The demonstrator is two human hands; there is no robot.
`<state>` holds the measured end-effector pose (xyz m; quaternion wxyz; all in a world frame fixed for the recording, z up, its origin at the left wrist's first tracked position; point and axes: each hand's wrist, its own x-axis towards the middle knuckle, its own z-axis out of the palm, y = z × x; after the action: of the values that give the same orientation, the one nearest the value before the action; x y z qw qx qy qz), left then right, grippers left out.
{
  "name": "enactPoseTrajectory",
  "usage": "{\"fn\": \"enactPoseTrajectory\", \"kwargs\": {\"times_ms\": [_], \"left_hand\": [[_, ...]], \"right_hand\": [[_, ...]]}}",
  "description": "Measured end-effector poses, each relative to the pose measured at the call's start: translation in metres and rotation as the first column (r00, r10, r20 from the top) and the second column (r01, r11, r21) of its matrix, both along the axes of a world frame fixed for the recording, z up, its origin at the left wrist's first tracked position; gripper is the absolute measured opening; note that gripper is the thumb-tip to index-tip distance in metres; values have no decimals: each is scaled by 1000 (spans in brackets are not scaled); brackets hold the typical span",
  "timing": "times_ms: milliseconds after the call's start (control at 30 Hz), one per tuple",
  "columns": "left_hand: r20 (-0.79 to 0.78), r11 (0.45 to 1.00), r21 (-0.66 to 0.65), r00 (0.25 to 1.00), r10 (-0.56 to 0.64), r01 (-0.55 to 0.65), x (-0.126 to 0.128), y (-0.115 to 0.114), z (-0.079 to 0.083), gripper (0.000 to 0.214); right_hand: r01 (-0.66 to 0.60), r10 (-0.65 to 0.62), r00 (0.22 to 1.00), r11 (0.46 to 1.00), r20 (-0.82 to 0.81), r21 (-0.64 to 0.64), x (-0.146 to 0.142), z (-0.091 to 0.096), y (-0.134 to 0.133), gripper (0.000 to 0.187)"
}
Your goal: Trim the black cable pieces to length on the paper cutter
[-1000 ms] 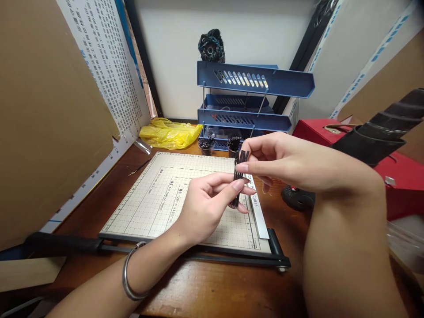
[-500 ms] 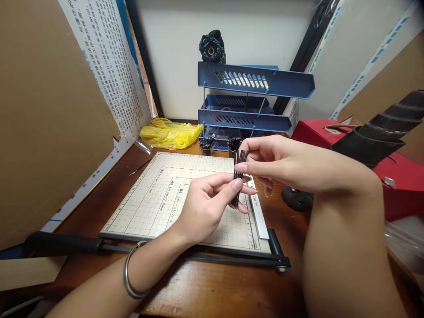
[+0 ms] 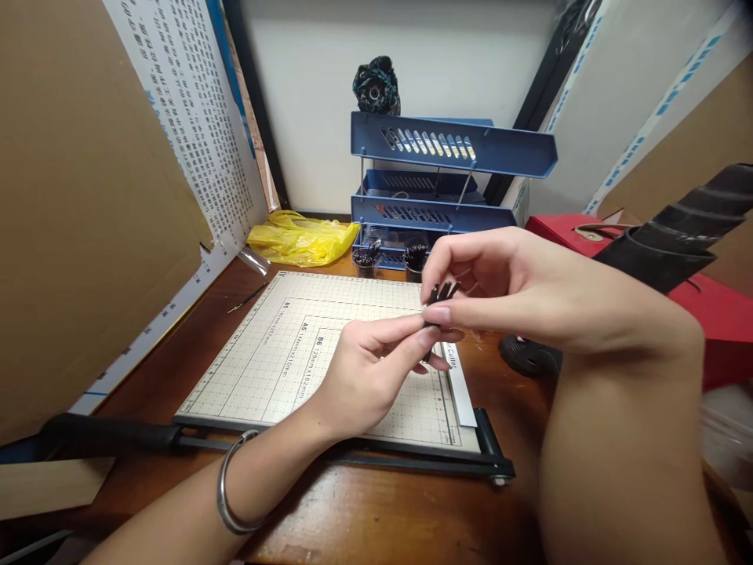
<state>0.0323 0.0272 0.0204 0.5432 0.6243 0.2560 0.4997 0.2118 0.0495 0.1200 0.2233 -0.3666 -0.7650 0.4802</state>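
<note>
Both hands meet over the right part of a paper cutter's gridded board (image 3: pixel 247 353). My left hand (image 3: pixel 376 373) pinches the lower part of a small bundle of thin black sticks (image 3: pixel 445 292) between thumb and fingers. On its upper part, my right hand (image 3: pixel 500 290) closes thumb and fingertips from the right. Several stick ends fan out above the right thumb. Fingers hide most of the bundle's middle. Just behind the hands stand two small clear cups, a left cup (image 3: pixel 365 267) and a right cup (image 3: pixel 414 271), both holding similar black sticks.
The cutter's black handle (image 3: pixel 111 431) lies along the near left edge. A yellow plastic bag (image 3: pixel 300 239) and blue tiered trays (image 3: pixel 511 149) are at the back. On the right are a red box (image 3: pixel 718 337), a dark tapered roll (image 3: pixel 664 243) and a black object (image 3: pixel 526 355).
My right hand has shifted slightly down and right, closer to my left. The black sticks were straighter and more visible before; now their tops spread and lean right.
</note>
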Motion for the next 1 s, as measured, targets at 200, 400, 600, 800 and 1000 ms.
{"fn": "enactPoseTrajectory", "kwargs": {"times_ms": [200, 400, 600, 800, 1000], "left_hand": [[-11, 1000, -22, 1000, 1, -1, -2, -1, 1, 19], [-14, 1000, -12, 1000, 0, 0, -2, -2, 0, 21], [-7, 996, 53, 998, 69, -68, 0, -4, 2, 20], [22, 992, 20, 992, 125, -126, 1, -5, 5, 12], [86, 994, -36, 991, 105, -102, 2, -5, 5, 7]], "right_hand": [[26, -26, 999, 1000, 25, -4, -2, 4, -4, 17], [35, -35, 999, 999, 18, 7, -2, 6, -7, 16], [20, -20, 1000, 1000, 22, -14, -3, 5, -8, 14], [9, -9, 1000, 1000, 11, -15, -3, 4, -6, 15], [36, -36, 999, 999, 34, 10, 0, 5, -5, 18]]}}
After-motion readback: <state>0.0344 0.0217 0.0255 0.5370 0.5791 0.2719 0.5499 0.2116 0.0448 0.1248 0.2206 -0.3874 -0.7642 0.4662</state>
